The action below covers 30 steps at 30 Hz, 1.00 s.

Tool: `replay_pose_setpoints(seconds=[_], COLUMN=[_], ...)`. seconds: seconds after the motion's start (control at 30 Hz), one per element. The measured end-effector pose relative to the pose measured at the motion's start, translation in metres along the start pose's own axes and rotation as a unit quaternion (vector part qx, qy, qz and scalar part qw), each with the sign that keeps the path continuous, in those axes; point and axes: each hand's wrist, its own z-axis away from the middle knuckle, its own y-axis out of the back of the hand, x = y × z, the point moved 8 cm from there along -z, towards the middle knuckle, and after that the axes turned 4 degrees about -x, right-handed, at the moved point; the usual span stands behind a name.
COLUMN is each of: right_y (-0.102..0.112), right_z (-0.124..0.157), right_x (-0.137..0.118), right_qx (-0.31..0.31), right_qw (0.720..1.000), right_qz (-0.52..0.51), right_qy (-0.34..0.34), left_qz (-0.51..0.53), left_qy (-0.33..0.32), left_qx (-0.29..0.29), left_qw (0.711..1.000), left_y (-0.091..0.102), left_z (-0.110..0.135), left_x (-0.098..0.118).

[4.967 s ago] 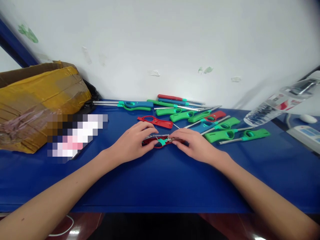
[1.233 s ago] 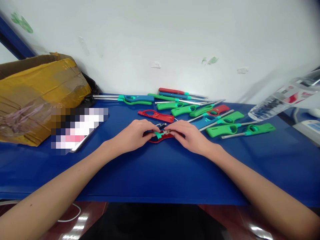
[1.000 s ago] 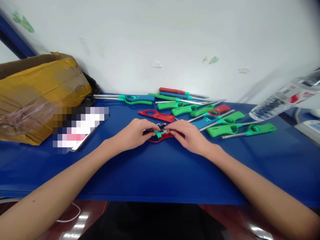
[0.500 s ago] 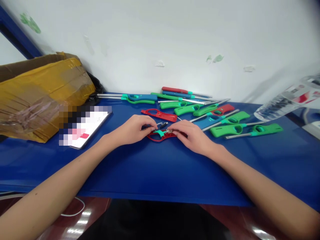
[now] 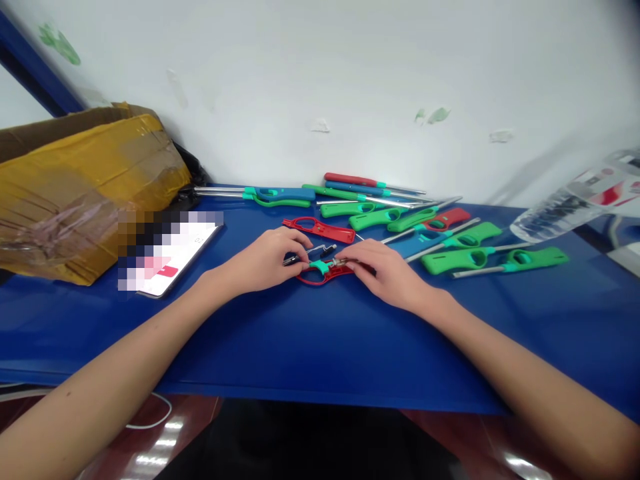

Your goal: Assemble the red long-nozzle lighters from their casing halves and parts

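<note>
An opened red lighter shell (image 5: 320, 275) with a teal trigger lies on the blue table (image 5: 310, 347) between my hands. My left hand (image 5: 265, 260) curls over its left end, fingers pinched near a small metal part (image 5: 320, 251). My right hand (image 5: 383, 270) presses on the shell's right end, fingers closed on it. A second red shell half (image 5: 320, 229) lies just behind them.
Several green, blue and red long-nosed lighters (image 5: 450, 241) are spread at the back right. A taped cardboard box (image 5: 75, 187) stands at the left with a phone (image 5: 170, 257) beside it. A plastic water bottle (image 5: 575, 203) lies at the far right.
The view has shifted slightly. Both hands stay on the red shell, and my left fingers have drawn back a little, showing more of the metal part.
</note>
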Motion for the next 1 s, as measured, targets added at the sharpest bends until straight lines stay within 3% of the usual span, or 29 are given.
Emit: replay_pose_setpoints(seconds=[0.73, 1.0], right_y=[0.0, 0.0], right_z=[0.0, 0.0], right_x=[-0.004, -0.007], right_qx=[0.006, 0.02], right_qw=[1.0, 1.0], right_qz=[-0.006, -0.002], right_qy=[0.017, 0.022], left_qz=[0.006, -0.029], left_qy=[-0.012, -0.005], left_qx=[-0.014, 0.006], left_qw=[1.0, 1.0], left_y=[-0.001, 0.001], left_z=[0.0, 0.003], left_x=[0.004, 0.009])
